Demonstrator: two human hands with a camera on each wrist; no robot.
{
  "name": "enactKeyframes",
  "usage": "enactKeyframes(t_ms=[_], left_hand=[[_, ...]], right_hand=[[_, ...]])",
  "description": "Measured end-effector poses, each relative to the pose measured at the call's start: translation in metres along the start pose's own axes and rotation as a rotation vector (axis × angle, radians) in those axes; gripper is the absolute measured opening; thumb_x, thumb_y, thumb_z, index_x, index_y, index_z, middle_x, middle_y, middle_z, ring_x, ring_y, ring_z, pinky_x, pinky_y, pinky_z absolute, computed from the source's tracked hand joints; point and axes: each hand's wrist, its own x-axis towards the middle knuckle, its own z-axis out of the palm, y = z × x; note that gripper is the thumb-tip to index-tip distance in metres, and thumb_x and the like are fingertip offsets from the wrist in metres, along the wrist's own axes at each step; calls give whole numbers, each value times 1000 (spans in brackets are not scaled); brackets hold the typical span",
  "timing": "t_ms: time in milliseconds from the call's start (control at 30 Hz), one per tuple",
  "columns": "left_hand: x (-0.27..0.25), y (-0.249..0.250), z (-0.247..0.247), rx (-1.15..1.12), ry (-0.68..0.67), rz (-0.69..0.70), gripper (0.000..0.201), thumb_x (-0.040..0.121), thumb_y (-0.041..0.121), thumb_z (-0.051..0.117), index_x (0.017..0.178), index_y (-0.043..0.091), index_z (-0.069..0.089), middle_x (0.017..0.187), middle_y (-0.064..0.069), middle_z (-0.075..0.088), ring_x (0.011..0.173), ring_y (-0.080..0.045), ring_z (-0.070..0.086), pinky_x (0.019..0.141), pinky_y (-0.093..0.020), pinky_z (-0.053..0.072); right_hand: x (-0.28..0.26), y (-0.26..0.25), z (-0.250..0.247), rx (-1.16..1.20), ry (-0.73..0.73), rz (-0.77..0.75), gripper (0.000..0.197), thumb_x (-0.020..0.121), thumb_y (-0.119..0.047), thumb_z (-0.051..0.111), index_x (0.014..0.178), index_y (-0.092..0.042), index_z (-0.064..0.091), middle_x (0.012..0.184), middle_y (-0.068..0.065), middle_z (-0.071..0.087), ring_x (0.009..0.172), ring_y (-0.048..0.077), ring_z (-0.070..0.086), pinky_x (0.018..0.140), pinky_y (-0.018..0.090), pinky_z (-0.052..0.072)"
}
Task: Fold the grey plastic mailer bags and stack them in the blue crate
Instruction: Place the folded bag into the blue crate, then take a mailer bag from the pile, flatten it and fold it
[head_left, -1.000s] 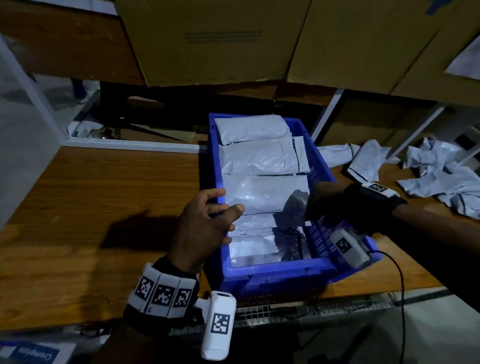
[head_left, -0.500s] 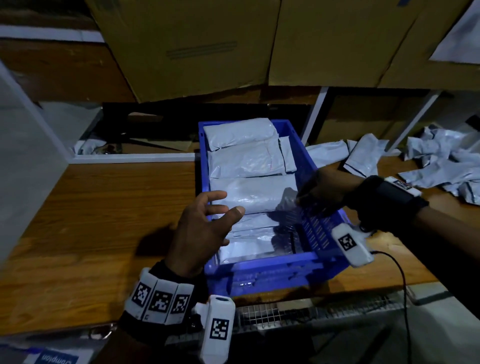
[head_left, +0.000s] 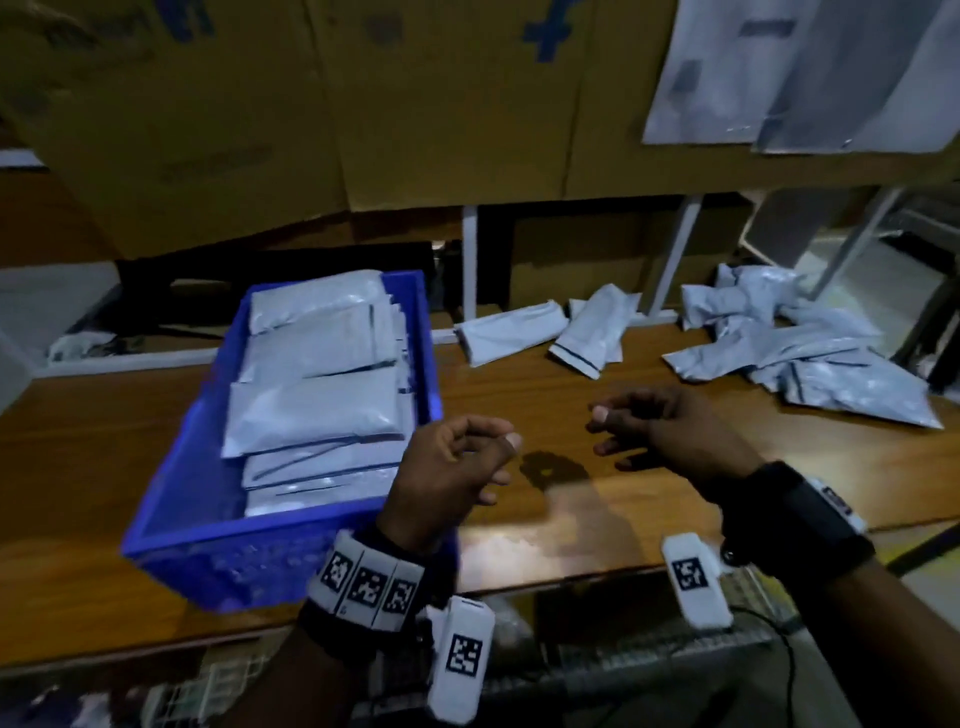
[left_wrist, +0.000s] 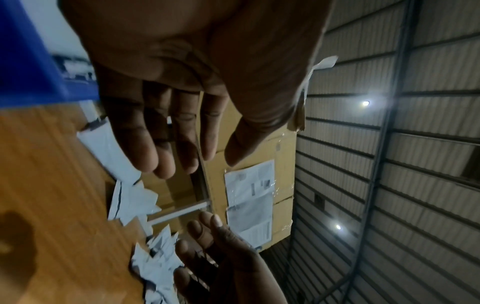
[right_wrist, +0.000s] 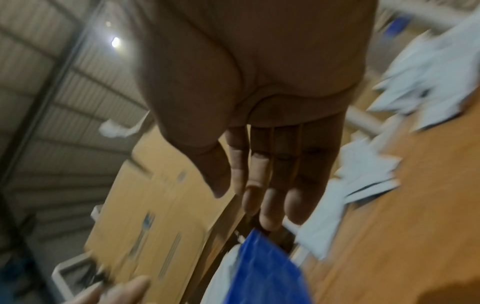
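Note:
The blue crate (head_left: 171, 514) stands on the wooden table (head_left: 597, 395) at the left, packed with several folded grey mailer bags (head_left: 317, 410). Two folded mailers (head_left: 511, 332) lie behind the hands, and a heap of unfolded grey mailers (head_left: 810, 364) lies at the right. My left hand (head_left: 467, 452) hovers just right of the crate, fingers loosely curled, holding nothing. My right hand (head_left: 639, 426) hovers over bare table in the middle, fingers relaxed and empty. The wrist views show the left hand (left_wrist: 179, 144) and the right hand (right_wrist: 259, 185) with straight, empty fingers.
Large cardboard boxes (head_left: 415, 104) stand on a shelf above the back of the table. White shelf posts (head_left: 675, 254) rise behind the loose mailers. A dark stain (head_left: 553, 467) marks the wood between my hands. The table's front edge is near my wrists.
Both hands have left the crate and moved right, over the bare table. The right hand let go of the mailer it was laying in the crate. The view has swung right.

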Motion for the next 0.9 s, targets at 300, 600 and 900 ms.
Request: enactKeyframes(t_ms=[300,600,900], left_hand=[[34,-45,143,-22,29,-104,39,65,43,88,91,17,77,90,-16,73,71,-24,67,59,-31,49],[123,-62,180,-58,82,-150,27,86,17,82,107,3,72,99,-33,70,73,-31,63,65,-37,49],[288,-68,194,-90,257,-158,30,79,46,83,86,17,79,84,-12,75,76,-29,68,75,-44,52]], right_hand=[[6,91,-130,150,5,20,27,95,-23,73,103,4,70,97,25,73,78,26,72,68,39,53],[94,119,-173,203,-9,14,25,97,-15,70,99,10,67,76,16,66,71,26,66,56,33,49],[239,100,-203,78,-58,106,19,102,0,57,92,0,73,72,21,68,69,32,59,58,35,41]])
